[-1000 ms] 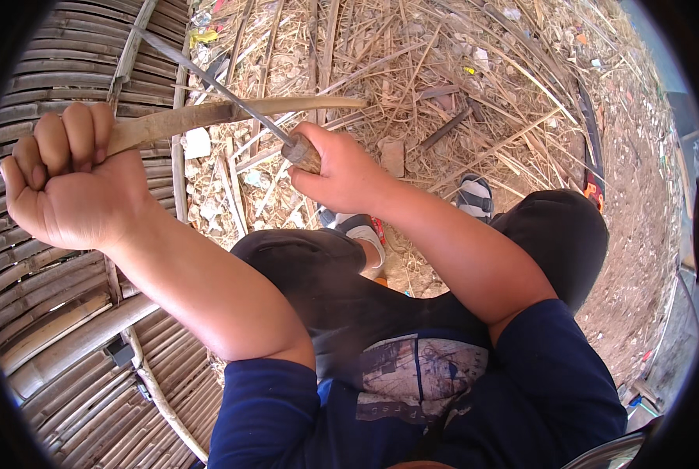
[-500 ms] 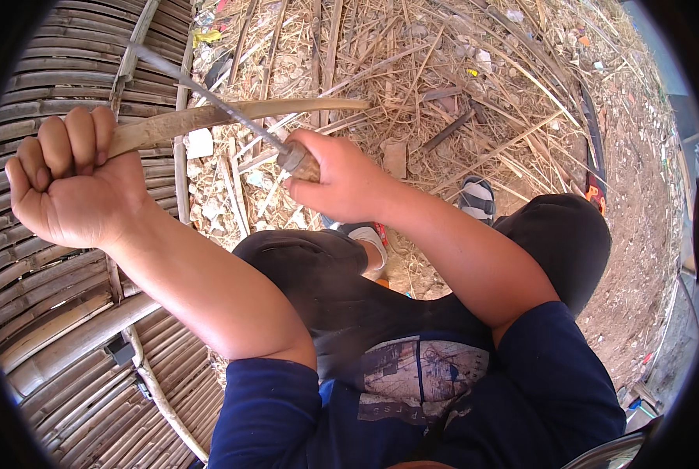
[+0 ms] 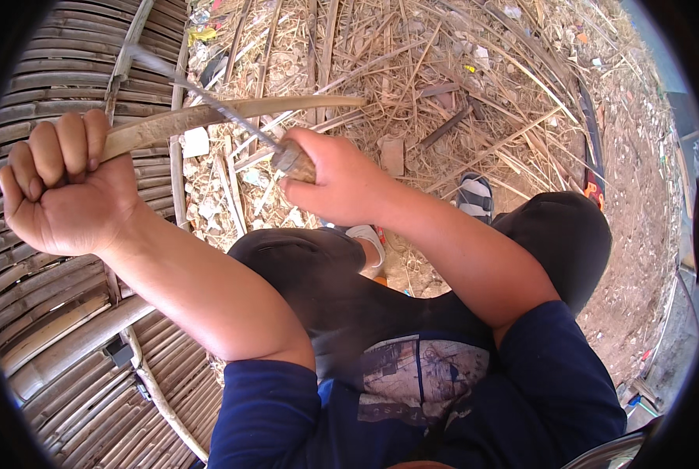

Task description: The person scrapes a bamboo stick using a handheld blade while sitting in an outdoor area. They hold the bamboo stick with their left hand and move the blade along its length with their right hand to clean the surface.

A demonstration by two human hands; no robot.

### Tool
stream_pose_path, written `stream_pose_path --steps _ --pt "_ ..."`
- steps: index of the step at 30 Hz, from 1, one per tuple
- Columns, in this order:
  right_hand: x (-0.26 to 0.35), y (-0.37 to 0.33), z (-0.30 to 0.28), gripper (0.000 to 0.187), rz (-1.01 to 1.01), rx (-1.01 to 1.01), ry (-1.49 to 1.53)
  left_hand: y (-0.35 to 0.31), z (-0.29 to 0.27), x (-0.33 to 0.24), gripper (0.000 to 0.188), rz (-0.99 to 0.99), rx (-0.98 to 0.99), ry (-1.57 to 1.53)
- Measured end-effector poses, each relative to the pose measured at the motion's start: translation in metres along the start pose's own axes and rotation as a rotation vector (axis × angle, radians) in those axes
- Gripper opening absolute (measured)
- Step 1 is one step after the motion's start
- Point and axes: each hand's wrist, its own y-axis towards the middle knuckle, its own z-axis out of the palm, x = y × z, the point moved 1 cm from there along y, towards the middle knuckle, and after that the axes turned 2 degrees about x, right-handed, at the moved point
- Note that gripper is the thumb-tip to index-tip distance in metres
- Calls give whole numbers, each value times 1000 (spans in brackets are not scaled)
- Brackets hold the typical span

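My left hand (image 3: 72, 184) is closed, palm up, round one end of a bamboo strip (image 3: 169, 122). The strip is pale, slightly bowed, and narrows to a tip at its far right end. In my right hand (image 3: 340, 178) is the wooden handle of a long, thin-looking knife (image 3: 294, 162). Its grey blade slants up and to the left, crossing the strip about midway along. The blade's far end is blurred. Whether the edge touches the strip or passes just above it, I cannot tell.
A slatted bamboo wall or platform (image 3: 44, 266) fills the left side. Straw, shavings and long bamboo pieces (image 3: 435, 94) litter the ground ahead. My dark-trousered knees (image 3: 556, 238) and sandalled feet (image 3: 475, 195) are below. Bare earth (image 3: 638, 258) lies to the right.
My left hand has shifted slightly left and down with the bamboo strip. The right hand and knife have moved only a little to the left.
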Motion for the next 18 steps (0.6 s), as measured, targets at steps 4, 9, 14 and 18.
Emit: stream_pose_path --steps 4,9,14,18 --pt "-31 2 5 37 36 -104 -35 -2 9 6 38 63 -13 7" --pt "-120 -10 -5 36 432 -327 -107 -2 5 6 39 84 -44 13" --pt "-89 -9 4 33 301 -255 1 -2 1 5 40 94 -49 25" --pt "-31 -2 12 34 3 -111 24 -1 7 6 40 79 -47 25"
